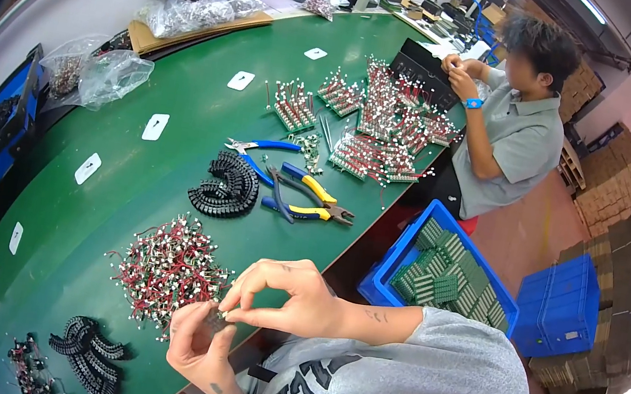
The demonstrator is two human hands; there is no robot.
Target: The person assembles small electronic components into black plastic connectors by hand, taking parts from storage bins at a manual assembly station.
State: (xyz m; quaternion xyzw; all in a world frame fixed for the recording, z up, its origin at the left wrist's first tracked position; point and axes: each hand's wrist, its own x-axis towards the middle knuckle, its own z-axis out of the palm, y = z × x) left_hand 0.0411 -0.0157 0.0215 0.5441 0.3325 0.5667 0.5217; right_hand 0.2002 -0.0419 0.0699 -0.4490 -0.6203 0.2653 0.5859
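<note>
Over the near edge of the green table, my left hand (pixel 196 349) and my right hand (pixel 290 298) meet fingertip to fingertip. Thumb and finger of each are pinched on a small part between them, too small and covered to make out. Just beyond and left of them lies a heap of small connectors with red and black wires (pixel 170 269). Farther off sit a curled bundle of black segmented strips (pixel 225 190), blue-handled cutters (pixel 278 146) and yellow-and-blue pliers (pixel 321 190).
Green boards with red wires (pixel 378 104) crowd the table's far right, where a co-worker (pixel 517 129) handles something small. A blue bin (pixel 377 288) of green boards stands beside me. More black strips (pixel 91 359) lie at lower left; white cards (pixel 155 126) line the left side.
</note>
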